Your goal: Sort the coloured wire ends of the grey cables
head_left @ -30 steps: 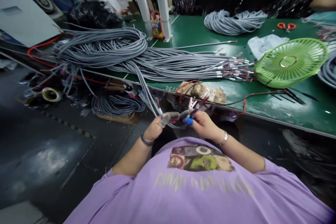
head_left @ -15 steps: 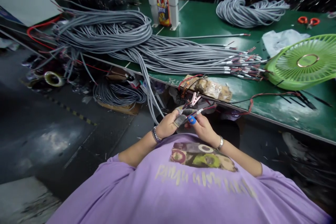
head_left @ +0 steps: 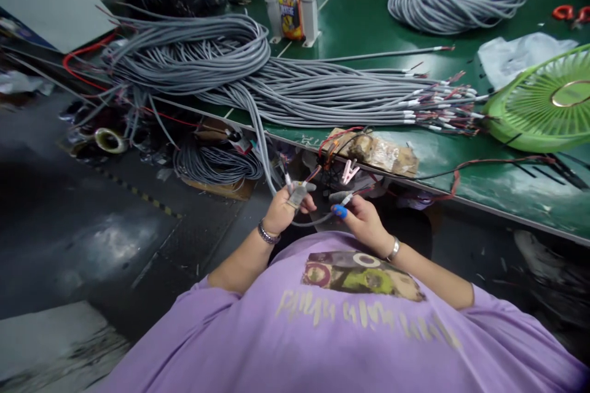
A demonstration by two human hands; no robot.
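Note:
In front of my body, below the bench edge, my left hand (head_left: 286, 207) is closed around grey cables; their white-banded ends with bare coloured wires stick up past its fingers. My right hand (head_left: 364, 220) pinches another grey cable end, with a white band and dark red wires pointing right. A grey length of cable (head_left: 313, 221) curves between the two hands. Grey covers sit on some fingertips, and a blue one is on the right thumb. A pink clip (head_left: 350, 172) stands at the bench edge just beyond my hands.
A large grey cable bundle (head_left: 193, 55) lies along the green bench (head_left: 354, 18), its stripped ends towards a green fan (head_left: 544, 98). Further back are a second cable coil (head_left: 452, 6) and red-handled scissors (head_left: 563, 12). A taped wooden block (head_left: 382, 153) sits at the front edge.
My hands have moved apart, the left one going left with its cable ends. A curved stretch of cable now shows between them. The view has shifted slightly.

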